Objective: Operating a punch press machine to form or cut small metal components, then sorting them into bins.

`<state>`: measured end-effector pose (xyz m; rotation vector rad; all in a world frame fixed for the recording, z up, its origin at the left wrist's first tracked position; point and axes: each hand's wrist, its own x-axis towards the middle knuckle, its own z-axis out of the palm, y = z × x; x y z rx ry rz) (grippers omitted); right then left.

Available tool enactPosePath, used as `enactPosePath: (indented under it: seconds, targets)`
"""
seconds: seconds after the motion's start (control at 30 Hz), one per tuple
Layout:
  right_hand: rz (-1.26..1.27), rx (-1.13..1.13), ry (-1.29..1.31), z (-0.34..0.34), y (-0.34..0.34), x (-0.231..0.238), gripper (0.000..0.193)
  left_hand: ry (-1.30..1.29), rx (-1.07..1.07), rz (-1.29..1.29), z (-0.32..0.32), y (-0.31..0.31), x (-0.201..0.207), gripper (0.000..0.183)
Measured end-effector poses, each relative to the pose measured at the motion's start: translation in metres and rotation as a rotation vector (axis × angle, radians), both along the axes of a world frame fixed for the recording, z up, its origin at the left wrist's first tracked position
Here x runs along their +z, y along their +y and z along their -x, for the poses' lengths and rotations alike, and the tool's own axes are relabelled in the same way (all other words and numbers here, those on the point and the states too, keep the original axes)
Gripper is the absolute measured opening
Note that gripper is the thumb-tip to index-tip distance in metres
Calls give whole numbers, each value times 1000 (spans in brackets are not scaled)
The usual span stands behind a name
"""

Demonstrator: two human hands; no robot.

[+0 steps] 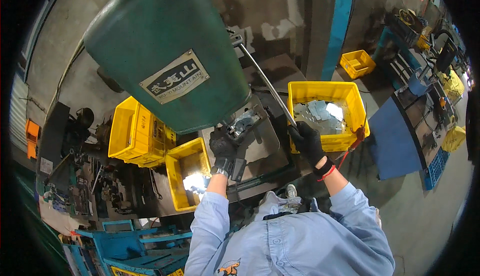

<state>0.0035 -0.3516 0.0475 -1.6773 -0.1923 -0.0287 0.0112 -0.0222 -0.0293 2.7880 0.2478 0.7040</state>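
A large green drill press head (170, 51) fills the upper left. From its right side a long metal lever (265, 78) slants down toward me, and my right hand (306, 141), in a black glove, is wrapped round its lower end. My left hand (222, 145), also gloved in black, grips the left edge of a small metal fixture (243, 124) on the press table (267, 151). Its fingertips are partly hidden. Whatever workpiece sits in the fixture is too small to make out. A dark block (238, 170) lies beside my left wrist.
To the right stands a yellow bin (327, 87) with flat metal plates (320, 116). Another yellow bin (172, 176) on the left holds shiny parts, next to stacked yellow crates (130, 136). A blue cart (130, 246) is at lower left; a blue-sided workbench (400, 141) stands at far right.
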Motion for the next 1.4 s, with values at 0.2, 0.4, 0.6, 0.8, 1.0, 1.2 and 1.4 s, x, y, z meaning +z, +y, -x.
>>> enactPosePath:
  seconds: [0.2, 0.4, 0.6, 0.8, 1.0, 1.2, 1.4]
  targets:
    - [133, -15, 27, 12, -1, 35, 22, 33, 30, 23, 0, 0, -4, 88]
    - [163, -39, -11, 13, -6, 36, 19, -17, 74, -58, 1, -8, 7, 72]
    - [134, -29, -66, 16, -11, 45, 16, 78, 78, -53, 6, -5, 12, 77]
    - [295, 7, -22, 15, -23, 60, 23, -24, 26, -16, 11, -7, 23, 77]
    - [275, 23, 20, 13, -26, 49, 22, 85, 34, 5, 9, -7, 39, 73]
    - [24, 4, -141, -8, -31, -34, 25, 83, 46, 49, 0, 2, 26, 66]
    - [344, -181, -298, -13, -12, -52, 20, -138, -75, 0, -4, 9, 13, 57]
